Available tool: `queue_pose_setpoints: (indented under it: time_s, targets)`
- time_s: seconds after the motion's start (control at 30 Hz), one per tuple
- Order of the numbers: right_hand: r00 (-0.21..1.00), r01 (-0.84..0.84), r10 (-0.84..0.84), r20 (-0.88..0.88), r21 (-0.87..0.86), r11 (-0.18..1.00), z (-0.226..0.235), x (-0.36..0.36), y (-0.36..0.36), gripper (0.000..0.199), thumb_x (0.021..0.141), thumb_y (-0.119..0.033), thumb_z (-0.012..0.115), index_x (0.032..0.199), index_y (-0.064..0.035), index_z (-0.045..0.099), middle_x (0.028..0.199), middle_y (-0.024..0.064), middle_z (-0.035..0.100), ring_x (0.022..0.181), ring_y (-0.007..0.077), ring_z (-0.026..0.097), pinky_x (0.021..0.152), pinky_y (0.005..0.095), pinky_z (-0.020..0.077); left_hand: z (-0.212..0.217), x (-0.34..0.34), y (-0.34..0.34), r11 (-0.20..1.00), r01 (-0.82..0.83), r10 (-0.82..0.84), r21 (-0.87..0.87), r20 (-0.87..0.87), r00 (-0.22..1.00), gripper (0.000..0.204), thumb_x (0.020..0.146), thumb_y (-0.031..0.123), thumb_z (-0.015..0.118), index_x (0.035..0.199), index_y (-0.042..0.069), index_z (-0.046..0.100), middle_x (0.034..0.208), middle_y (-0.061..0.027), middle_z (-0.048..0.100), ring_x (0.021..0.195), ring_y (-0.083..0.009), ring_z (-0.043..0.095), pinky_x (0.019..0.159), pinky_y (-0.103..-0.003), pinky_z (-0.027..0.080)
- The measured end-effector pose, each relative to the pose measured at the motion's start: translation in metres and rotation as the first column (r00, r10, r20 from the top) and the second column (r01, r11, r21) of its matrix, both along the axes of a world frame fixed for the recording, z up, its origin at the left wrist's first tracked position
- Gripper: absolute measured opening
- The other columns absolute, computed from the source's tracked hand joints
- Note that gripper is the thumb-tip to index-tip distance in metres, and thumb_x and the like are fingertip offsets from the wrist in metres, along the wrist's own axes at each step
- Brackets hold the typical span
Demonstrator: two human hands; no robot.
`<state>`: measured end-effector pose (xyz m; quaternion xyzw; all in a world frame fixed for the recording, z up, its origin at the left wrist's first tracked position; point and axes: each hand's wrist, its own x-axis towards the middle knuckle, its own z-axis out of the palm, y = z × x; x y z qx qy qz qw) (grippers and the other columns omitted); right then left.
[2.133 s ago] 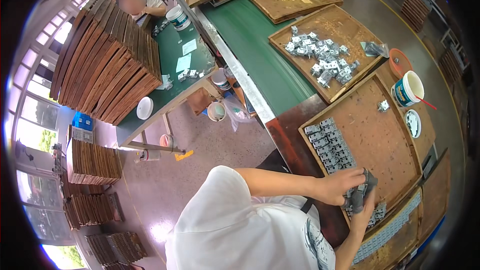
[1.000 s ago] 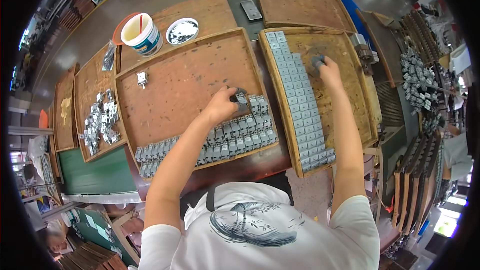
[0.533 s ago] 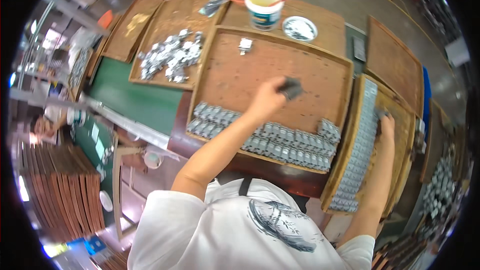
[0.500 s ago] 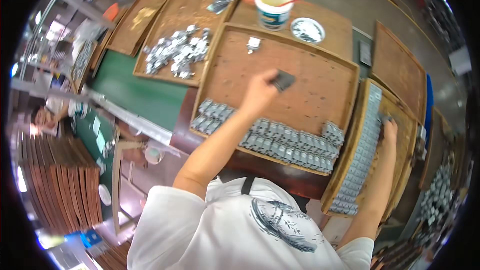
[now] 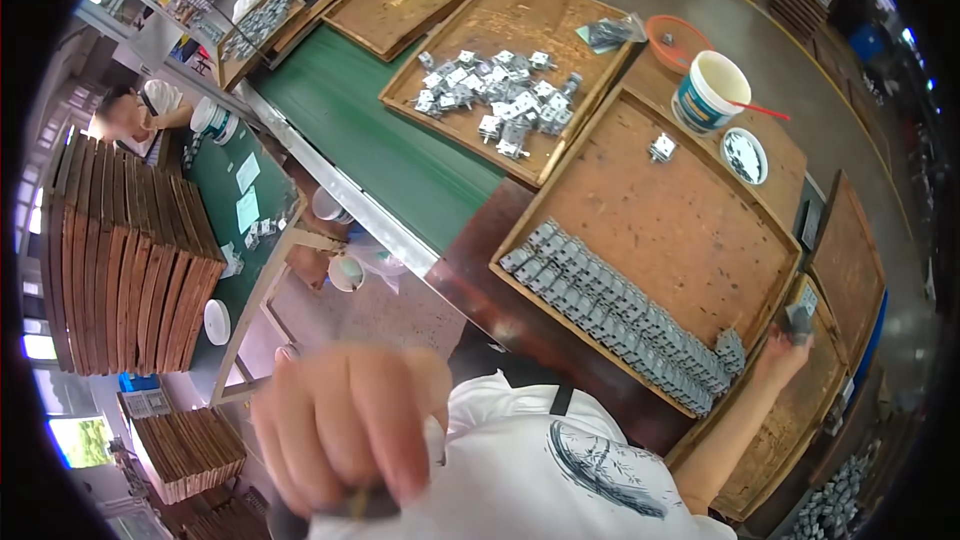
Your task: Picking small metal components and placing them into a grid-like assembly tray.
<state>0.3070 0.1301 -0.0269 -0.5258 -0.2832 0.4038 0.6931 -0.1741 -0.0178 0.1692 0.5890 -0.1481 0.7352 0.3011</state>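
Note:
My left hand [image 5: 345, 420] is raised close in front of me, large and blurred, with its fingers curled. A dark edge [image 5: 375, 503] shows beneath the fingers; what it belongs to I cannot make out. At the right, my right hand [image 5: 782, 355] pinches a small grey metal part [image 5: 798, 322] over the narrow wooden tray [image 5: 765, 475]. Beside it, a large wooden tray [image 5: 650, 202] has rows of grey metal parts [image 5: 610, 305] along its near side. A grey part [image 5: 730, 348] sits at the right end of the rows, and a lone silvery part [image 5: 662, 148] lies farther back.
Left of the large tray, another wooden tray [image 5: 420, 75] holds a heap of silvery parts [image 5: 500, 90]. Behind stand a white bucket [image 5: 708, 90] with a red stick, a round white dish [image 5: 744, 155] and an orange basin [image 5: 675, 40]. Stacked boards [image 5: 130, 260] and a person [image 5: 150, 115] are at the left.
My left hand has come back from over the large tray to close in front of me. My right hand stays by the narrow tray with a grey part. The view has swung left.

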Motion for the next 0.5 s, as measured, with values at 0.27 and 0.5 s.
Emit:
queue_pose_setpoints:
  time_s: [0.27,0.5]
  targets:
    - [0.85,-0.526,0.526,-0.017,0.002,0.851,0.004,-0.187,0.017,0.016,0.093,-0.015,0.057,0.106,-0.0059,0.058,0.1,0.0065,0.063,0.085,0.0183,0.063,0.068,0.0286,0.0514,0.029,-0.022,-0.021,0.926,-0.167,0.206,0.339,-0.081,0.975,0.034,0.087,0.001,0.05,0.055,0.013,0.049,0.058,0.0,0.05,0.061,-0.0157,0.061,0.087,-0.035,0.052]
    - [0.762,-0.648,0.646,-0.046,-0.054,0.76,0.015,-0.246,0.005,0.012,0.09,-0.014,0.06,0.099,-0.0065,0.056,0.096,0.0065,0.063,0.082,0.0187,0.062,0.066,0.0295,0.049,0.018,-0.042,-0.043,0.892,-0.316,0.342,0.324,-0.025,0.939,0.031,0.083,-0.004,0.052,0.056,0.011,0.052,0.058,-0.001,0.052,0.061,-0.016,0.061,0.084,-0.038,0.054]
